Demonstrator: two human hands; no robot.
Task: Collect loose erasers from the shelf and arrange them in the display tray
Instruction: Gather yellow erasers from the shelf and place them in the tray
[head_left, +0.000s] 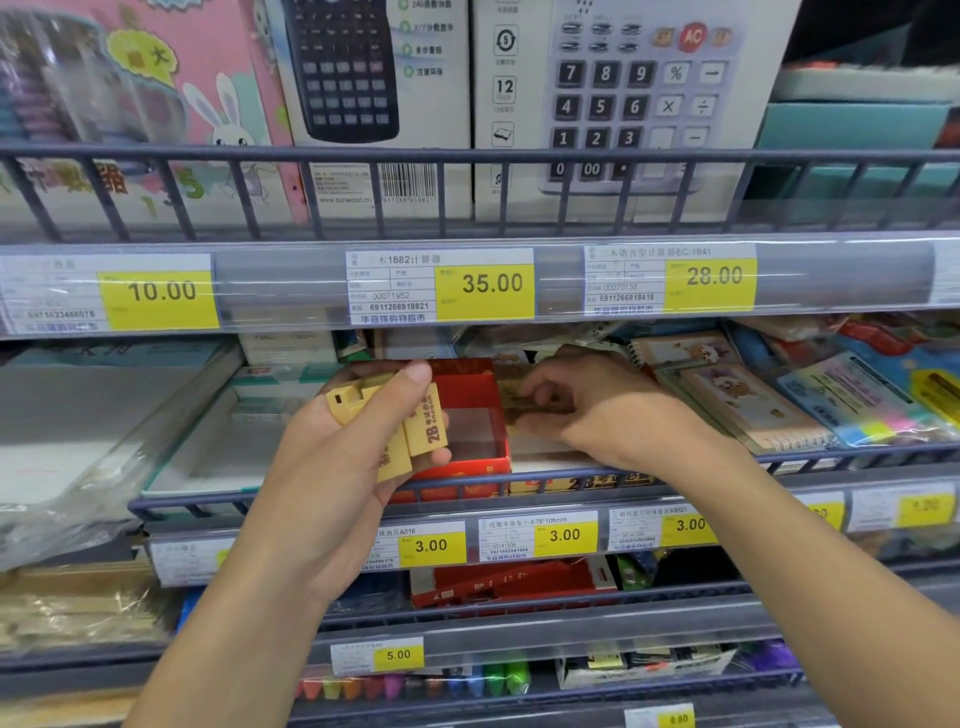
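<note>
Your left hand (358, 447) grips several yellow erasers (415, 421) at nine o'clock of the red display tray (480, 405), while your right hand (587, 405) pinches loose erasers at its three o'clock.

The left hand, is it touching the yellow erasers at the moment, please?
Touching: the head view shows the left hand gripping the yellow erasers, thumb pressed across them.

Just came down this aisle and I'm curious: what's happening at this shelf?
A person is gathering loose erasers. Their left hand grips a bunch of yellow 2B erasers in front of a red display tray, which looks mostly empty. Their right hand reaches onto the shelf beside the tray, fingers curled on what seems to be more erasers.
</note>
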